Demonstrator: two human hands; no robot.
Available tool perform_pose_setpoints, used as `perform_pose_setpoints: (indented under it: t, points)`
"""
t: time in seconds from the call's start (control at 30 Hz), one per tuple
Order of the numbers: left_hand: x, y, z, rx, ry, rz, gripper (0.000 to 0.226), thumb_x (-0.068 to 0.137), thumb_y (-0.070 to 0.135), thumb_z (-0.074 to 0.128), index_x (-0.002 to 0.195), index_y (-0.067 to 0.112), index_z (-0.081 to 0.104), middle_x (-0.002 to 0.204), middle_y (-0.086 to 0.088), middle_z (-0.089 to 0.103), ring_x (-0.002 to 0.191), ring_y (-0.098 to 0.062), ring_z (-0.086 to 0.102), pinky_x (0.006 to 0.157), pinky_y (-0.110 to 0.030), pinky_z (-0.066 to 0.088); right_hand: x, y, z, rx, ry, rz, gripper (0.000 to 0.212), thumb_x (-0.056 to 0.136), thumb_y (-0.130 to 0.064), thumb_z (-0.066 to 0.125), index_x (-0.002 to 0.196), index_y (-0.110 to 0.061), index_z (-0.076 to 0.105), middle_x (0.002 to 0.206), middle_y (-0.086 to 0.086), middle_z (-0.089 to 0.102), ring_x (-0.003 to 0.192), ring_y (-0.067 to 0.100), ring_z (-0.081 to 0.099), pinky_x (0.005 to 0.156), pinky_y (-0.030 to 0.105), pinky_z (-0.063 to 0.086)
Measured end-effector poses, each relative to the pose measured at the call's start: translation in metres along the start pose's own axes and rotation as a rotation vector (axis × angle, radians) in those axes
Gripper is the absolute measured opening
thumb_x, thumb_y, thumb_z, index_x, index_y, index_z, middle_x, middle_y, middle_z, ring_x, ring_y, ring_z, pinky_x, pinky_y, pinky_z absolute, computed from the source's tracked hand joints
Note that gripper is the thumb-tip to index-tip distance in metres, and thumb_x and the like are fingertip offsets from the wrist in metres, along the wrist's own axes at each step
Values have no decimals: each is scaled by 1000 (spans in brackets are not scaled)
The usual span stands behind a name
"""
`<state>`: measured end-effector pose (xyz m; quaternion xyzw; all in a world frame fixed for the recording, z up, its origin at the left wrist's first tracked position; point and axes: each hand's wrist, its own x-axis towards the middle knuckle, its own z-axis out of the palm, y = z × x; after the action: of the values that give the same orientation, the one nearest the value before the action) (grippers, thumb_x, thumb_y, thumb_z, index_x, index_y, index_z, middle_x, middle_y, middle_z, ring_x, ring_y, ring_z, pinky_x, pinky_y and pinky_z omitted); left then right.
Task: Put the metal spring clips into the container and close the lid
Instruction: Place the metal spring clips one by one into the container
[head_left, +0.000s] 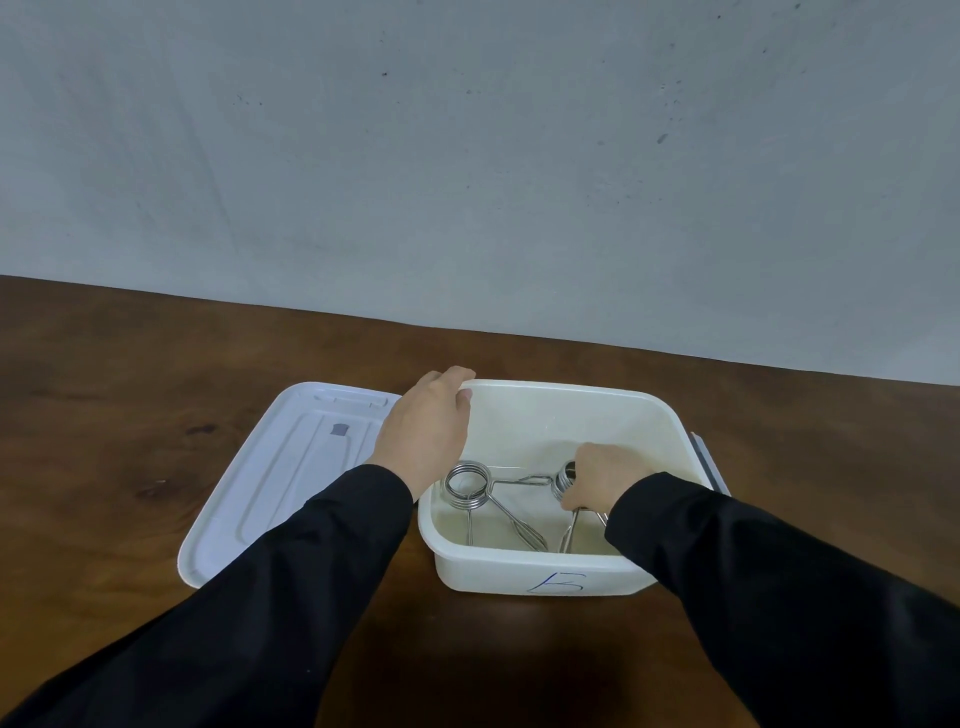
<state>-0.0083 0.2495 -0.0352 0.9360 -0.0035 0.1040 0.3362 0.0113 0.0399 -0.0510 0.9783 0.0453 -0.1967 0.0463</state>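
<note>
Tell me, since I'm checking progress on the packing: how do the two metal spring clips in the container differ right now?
The left spring clip lies free on the container floor, while the right spring clip is gripped by the right hand. The left clip's coil shows fully as an open ring; the right clip's coil is mostly hidden by fingers. Both are bare metal wire with long handles, and both are inside the container.

Both black-sleeved arms reach forward; left hand (426, 426) curls its fingers (460, 384) closed, right hand (602, 475) is fisted.
</note>
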Motion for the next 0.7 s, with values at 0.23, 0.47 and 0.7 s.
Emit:
perform_pose_setpoints:
  t: [0.23, 0.47, 0.7]
  points:
    - [0, 1, 0, -5, -9, -3, 36, 103, 25, 38, 136, 22, 52, 120, -6, 60, 103, -25, 58, 81, -32, 45, -1, 1, -1, -6, -19, -24, 45, 86, -45, 70, 64, -19, 40, 63, -4, 44, 69, 21, 51, 65, 29, 39]
    - [0, 2, -1, -11, -17, -7, 36, 103, 24, 39, 136, 22, 52, 116, -7, 60, 101, -25, 57, 80, -32, 44, -7, 5, -14, -20, 41, -73, 37, 90, -45, 63, 73, -15, 49, 70, -1, 51, 74, 24, 54, 68, 31, 41]
    - [1, 3, -2, -24, -29, -35, 35, 103, 25, 39, 135, 24, 52, 116, -6, 59, 101, -26, 57, 83, -34, 45, -9, -19, -20, 82, 62, -359, 43, 91, -46, 64, 119, -12, 63, 117, 7, 63, 106, 28, 59, 79, 32, 41]
